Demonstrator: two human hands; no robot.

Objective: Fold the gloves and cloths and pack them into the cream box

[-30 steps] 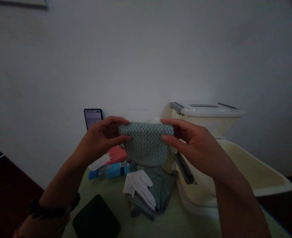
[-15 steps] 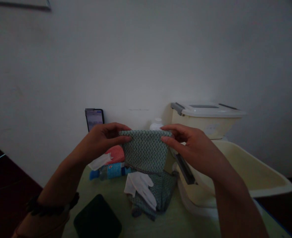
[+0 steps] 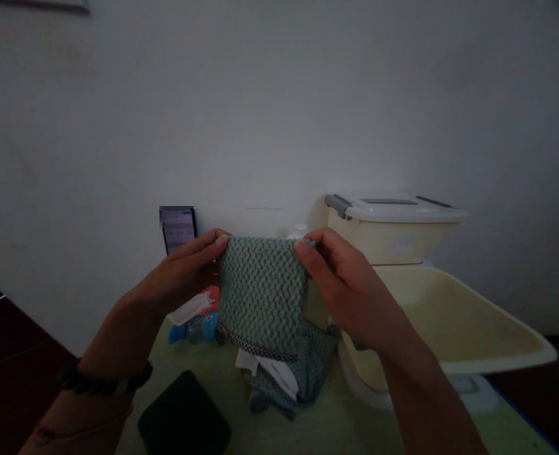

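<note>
A grey-green woven cloth (image 3: 263, 297) with a dark checked hem hangs folded between my two hands. My left hand (image 3: 194, 262) pinches its upper left corner between thumb and fingers. At the upper right corner, my right hand (image 3: 339, 272) grips the edge in the same way. Behind and below the cloth lie a white glove (image 3: 279, 373) and a crumpled grey-green cloth (image 3: 317, 360), both partly hidden by it.
A cream storage bin (image 3: 469, 316) stands open at the right, and a lidded bin (image 3: 393, 240) is behind it. A phone (image 3: 179, 229) leans on the wall. A blue-capped bottle (image 3: 194, 332) and a dark square object (image 3: 184, 417) lie on the green table (image 3: 327, 430).
The cloth has come up and nearer, and now covers more of the white glove and bottle. Both hands have shifted slightly left, still pinching its top edge.
</note>
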